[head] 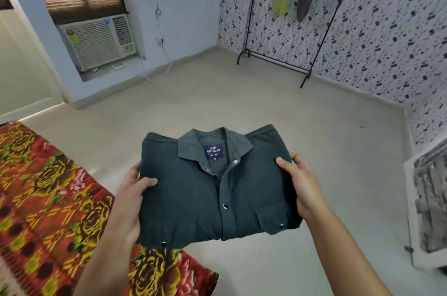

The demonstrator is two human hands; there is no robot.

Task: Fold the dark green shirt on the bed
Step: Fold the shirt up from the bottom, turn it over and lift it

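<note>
The dark green shirt point(193, 194) is folded into a neat rectangle, collar and blue label facing up, buttons down its front. I hold it flat in the air over the floor, just past the bed's corner. My left hand point(131, 201) grips its left edge, thumb on top. My right hand point(298, 184) grips the right edge the same way. The bed point(48, 199), covered in a red and yellow floral sheet, lies at the lower left, below and beside the shirt.
A black clothes rack point(278, 61) with hanging garments stands at the back right against patterned wallpaper. A window air conditioner point(99, 41) sits in the back left wall. A white basket of grey cloth point(428, 211) is at the right edge. Beige floor lies ahead.
</note>
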